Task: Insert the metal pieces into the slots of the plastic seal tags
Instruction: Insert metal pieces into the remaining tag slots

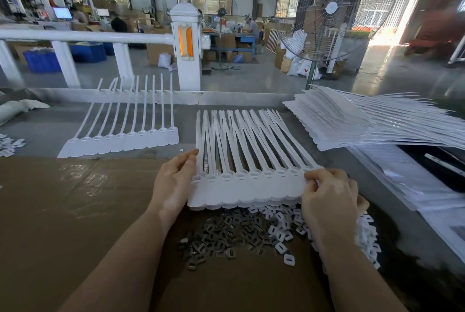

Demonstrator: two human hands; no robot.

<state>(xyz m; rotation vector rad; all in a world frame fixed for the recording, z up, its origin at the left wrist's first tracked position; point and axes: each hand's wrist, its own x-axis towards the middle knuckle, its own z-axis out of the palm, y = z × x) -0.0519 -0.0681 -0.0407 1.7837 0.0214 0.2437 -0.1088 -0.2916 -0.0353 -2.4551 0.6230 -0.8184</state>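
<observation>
Holding a joined strip of white seal tags (241, 186) at frame centre, the left hand (173, 186) pinched its left edge, the right hand (327, 193) its right, above metal pieces (221, 233); squaring slots upward probably eases insertion.

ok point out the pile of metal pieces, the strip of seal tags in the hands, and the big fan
metal pieces (221, 233), head view, middle of the dark pile on the cardboard
strip of seal tags (251, 186), head view, flat tag bodies between the hands
fan (331, 7), head view, white hub of the cage
</observation>
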